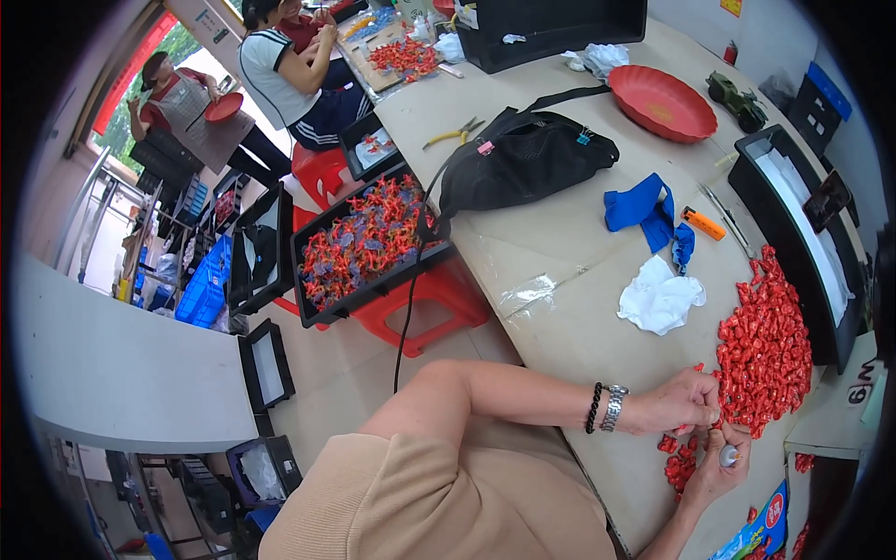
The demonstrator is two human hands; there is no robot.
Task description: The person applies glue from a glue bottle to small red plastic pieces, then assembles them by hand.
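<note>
My left hand (679,401), with a dark bead bracelet and a metal watch on its wrist, is closed in a pinch. A small red piece (718,422) shows at its fingertips, where both hands meet. Just below, my right hand (714,473) is closed around a small whitish bottle (728,455) with an orange tip. Beside the hands lies a large pile of glossy red pieces (763,350). A smaller heap of red pieces (681,467) rests left of my right hand. The fingers partly hide the held piece.
On the table are a white cloth (661,297), blue fabric (639,210), an orange lighter (703,223), a black bag (527,163), pliers (455,134) and a red dish (663,105). A black tray (313,289) of colourful pieces stands left. Other people are farther back.
</note>
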